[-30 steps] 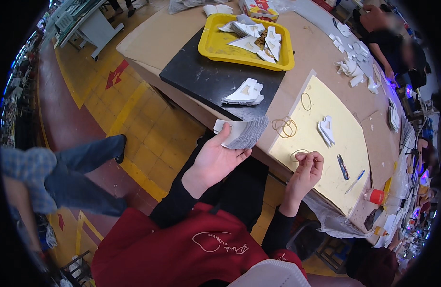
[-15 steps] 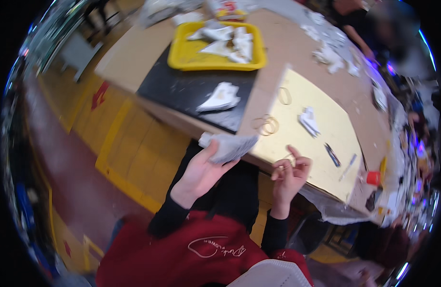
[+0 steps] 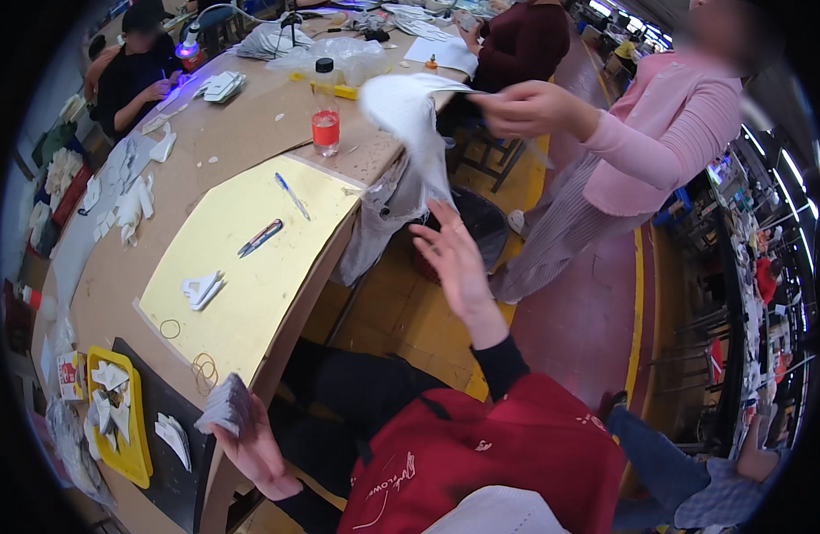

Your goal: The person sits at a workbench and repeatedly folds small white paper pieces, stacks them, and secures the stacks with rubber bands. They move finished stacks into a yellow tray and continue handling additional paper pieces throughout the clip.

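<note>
My left hand (image 3: 260, 456) is closed on a small stack of grey-white cut pieces (image 3: 225, 407), beside the table's near edge. My right hand (image 3: 456, 260) is raised off the table's right side, its fingers spread. Just beyond its fingertips hangs a limp white sheet-like piece (image 3: 408, 111), held by a co-worker's hand (image 3: 530, 109); whether my fingers touch it I cannot tell. On the pale yellow sheet (image 3: 241, 311) lie another white stack (image 3: 202, 290), thread snips (image 3: 260, 238), a blue pen (image 3: 292, 196) and a rubber band (image 3: 169, 329). More rubber bands (image 3: 204, 372) lie near my left hand.
A yellow tray (image 3: 145, 458) with white pieces stands by a black mat (image 3: 185, 498) bearing another white stack (image 3: 173, 438). A dark-capped bottle (image 3: 325, 120) stands near the table's right corner. The co-worker in pink (image 3: 668, 151) stands close at right; others work farther off.
The view has swung to the right, bringing in the co-worker with the white piece. My right hand has moved away from the yellow sheet toward it. My left hand still holds its stack.
</note>
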`<action>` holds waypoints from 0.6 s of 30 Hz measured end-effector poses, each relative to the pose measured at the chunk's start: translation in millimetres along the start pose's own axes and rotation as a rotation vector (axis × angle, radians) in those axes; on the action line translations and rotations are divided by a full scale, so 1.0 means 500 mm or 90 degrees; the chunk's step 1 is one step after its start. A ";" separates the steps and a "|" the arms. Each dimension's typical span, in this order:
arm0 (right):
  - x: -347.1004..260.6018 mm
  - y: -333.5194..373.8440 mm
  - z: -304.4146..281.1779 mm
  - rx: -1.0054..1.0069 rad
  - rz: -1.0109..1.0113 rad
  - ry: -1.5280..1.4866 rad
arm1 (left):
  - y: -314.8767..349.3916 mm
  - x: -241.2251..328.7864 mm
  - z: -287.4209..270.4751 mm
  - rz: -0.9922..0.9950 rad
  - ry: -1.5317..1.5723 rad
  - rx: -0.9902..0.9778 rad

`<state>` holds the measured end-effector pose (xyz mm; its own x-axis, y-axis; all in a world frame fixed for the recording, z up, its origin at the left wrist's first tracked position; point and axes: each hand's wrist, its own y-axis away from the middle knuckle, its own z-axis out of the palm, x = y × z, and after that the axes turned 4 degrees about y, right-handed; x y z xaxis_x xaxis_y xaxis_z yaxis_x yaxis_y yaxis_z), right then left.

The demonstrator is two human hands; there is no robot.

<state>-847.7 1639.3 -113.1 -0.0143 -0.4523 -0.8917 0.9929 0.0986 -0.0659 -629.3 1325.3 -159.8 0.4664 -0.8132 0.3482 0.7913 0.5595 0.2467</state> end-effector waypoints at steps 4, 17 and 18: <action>0.027 0.038 -0.048 0.098 0.008 0.199 | -0.005 0.005 -0.016 -0.018 -0.104 -0.112; 0.191 -0.151 0.095 0.046 -0.207 0.498 | 0.100 0.004 -0.076 0.125 -0.082 0.044; 0.200 -0.167 0.096 0.020 -0.173 0.482 | 0.105 0.008 -0.081 0.136 -0.081 0.051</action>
<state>-926.3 1543.2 -175.4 -0.3210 0.2681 -0.9084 0.9459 0.0419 -0.3218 -570.1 1345.0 -182.4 0.5625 -0.6514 0.5093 0.6442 0.7314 0.2240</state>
